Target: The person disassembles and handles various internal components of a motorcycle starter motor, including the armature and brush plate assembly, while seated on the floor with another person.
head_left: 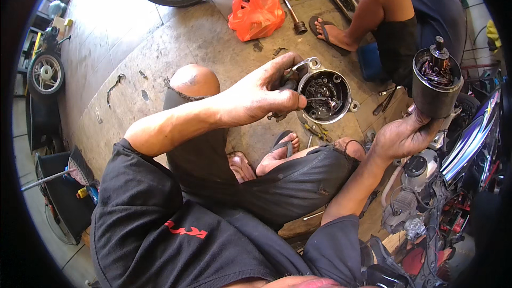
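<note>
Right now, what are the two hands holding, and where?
Left hand grips the round metal end cover by its rim. Right hand holds the dark motor cylinder from underneath.

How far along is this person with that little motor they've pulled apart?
Already done: the motor is split in two. In hand: the left hand holds the round end cap, open side up, with wires showing inside; the right hand holds up the dark cylindrical housing, its shaft poking out on top. Left: the halves are still apart, and tools lie on the floor below.

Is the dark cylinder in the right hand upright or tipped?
Upright: the dark cylinder stands in the right hand, open end and shaft pointing up.
</note>
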Tool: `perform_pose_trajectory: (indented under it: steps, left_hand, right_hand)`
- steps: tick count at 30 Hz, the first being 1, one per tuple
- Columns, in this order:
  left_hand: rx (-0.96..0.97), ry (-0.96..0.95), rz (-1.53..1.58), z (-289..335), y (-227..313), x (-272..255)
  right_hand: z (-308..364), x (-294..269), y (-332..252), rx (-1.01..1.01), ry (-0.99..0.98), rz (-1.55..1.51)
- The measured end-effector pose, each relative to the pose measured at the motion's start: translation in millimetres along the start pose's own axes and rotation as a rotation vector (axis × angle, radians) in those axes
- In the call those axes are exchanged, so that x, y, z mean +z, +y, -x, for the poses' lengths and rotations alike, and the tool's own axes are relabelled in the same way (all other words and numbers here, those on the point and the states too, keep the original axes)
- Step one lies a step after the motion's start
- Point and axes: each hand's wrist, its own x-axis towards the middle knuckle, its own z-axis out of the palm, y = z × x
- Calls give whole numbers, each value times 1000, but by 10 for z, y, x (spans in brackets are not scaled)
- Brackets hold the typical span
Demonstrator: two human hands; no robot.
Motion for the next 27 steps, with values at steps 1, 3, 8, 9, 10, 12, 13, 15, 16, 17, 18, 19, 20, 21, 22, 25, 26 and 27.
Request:
perform_pose_trajectory:
  steps: [1,3,8,9,10,12,13,15,16,17,18,19,20,21,22,25,26,27]
  left_hand:
    - [-10,7,16,-15,-18,-20]
    - [-10,22,38,-27,-24,-33]
    - [34,18,25,-18,2,-38]
    - [36,16,25,-12,4,-39]
    - [28,23,41,-8,4,-31]
    - [5,18,67,-11,7,-24]
    - [-9,7,78,-21,14,-27]
    - [-22,0,84,-26,6,-29]
    - [-20,3,79,-27,-11,-31]
    - [-19,6,74,-31,-32,-34]
    - [-21,18,89,-29,-64,-43]
    - [-22,30,104,-29,-109,-56]
    - [-24,42,119,-29,-145,-66]
    - [-19,54,165,-35,-173,-69]
    - [-14,66,212,-42,-196,-68]
    - [-7,50,338,-66,-176,-44]
    - [-6,36,378,-68,-160,-45]
    - [-3,-5,395,-70,-138,-53]
  right_hand:
    - [-14,30,-26,-29,-2,-7]
    - [-6,45,-29,-56,-14,12]
    - [-3,66,-71,-46,-18,11]
    - [-8,56,-69,-26,-25,15]
    - [-15,32,-64,-6,-32,20]
    - [-17,16,-69,31,-46,10]
    - [-15,16,-77,48,-51,-3]
    - [-15,28,-101,85,-42,-18]
    - [-17,44,-119,105,-27,-21]
    - [-20,52,-126,126,-12,-23]
    - [-28,53,-123,158,7,-39]
    - [-40,49,-114,190,25,-54]
    - [-49,47,-107,222,44,-69]
    - [-54,54,-99,229,66,-104]
    - [-59,65,-93,237,88,-140]
    - [-91,39,-34,281,155,-213]
    - [-111,17,4,300,176,-232]
    - [-152,-30,27,287,213,-228]
